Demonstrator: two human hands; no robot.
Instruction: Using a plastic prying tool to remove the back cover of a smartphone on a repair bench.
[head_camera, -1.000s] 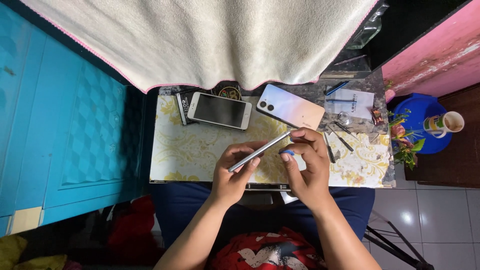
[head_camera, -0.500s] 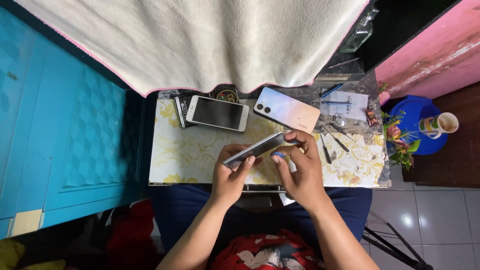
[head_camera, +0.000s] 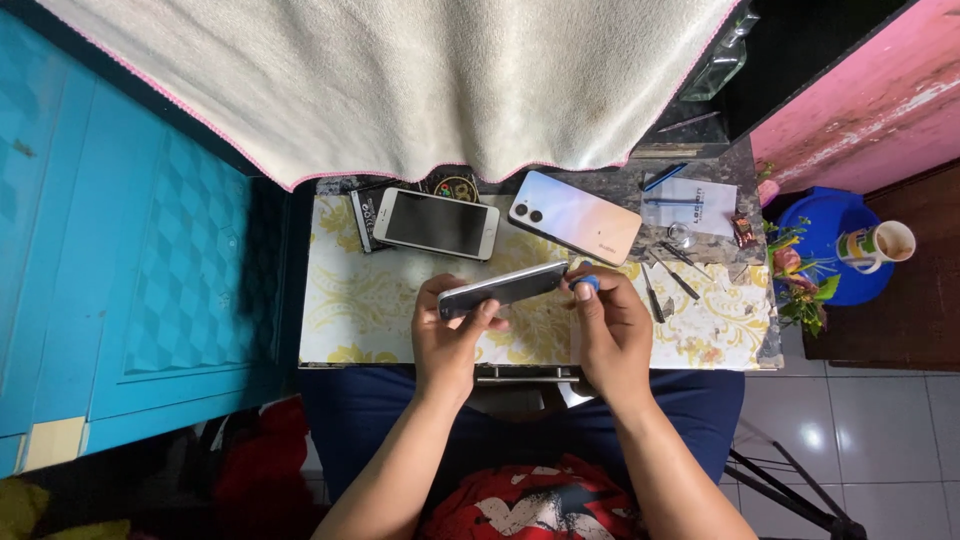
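The dark phone (head_camera: 503, 288) is being held on edge above the worktop (head_camera: 340, 300), the left hand (head_camera: 447, 335) pinching its lower end. The right hand (head_camera: 608, 330) is pinching a small blue pick (head_camera: 587, 284) at the phone's corner; the pick should be kept shallow in the seam, with the grip steady.

Both forearms enter from the bottom edge, bare, and converge toward the middle of the view. Left hand (head_camera: 448, 335): palm turned inward, fingers curled upward, thumb laid across the front in a closed grasp. Right hand (head_camera: 608, 335): back of hand facing the camera, knuckles bent, thumb and forefinger pinched together at the upper left. The two hands sit level, near each other, not touching
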